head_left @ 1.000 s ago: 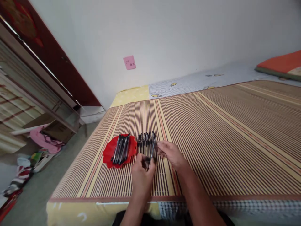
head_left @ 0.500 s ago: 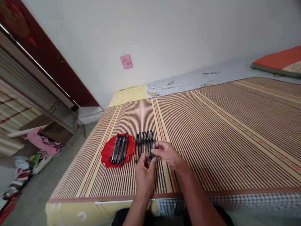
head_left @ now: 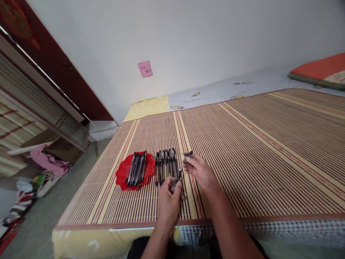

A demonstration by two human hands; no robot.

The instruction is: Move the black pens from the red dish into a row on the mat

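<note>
Uncapping step: left hand [head_left: 169,202] gripping pen [head_left: 179,173], right hand [head_left: 201,174] pinching cap [head_left: 188,154] just apart; next likely needs set-down room right of pen row [head_left: 165,164].

Left hand [head_left: 168,201] grips a pen [head_left: 179,174], tip pointing up and away. Right hand [head_left: 201,172] pinches the pen cap [head_left: 188,154], held apart from the pen. Row of black pens [head_left: 165,164] lies on the bamboo mat [head_left: 256,151] just beyond the hands. Red plate [head_left: 120,176] to the left holds more pens [head_left: 136,169]. The mat covers a bed [head_left: 151,108]. Pink sticky note [head_left: 145,68] on the wall.
</note>
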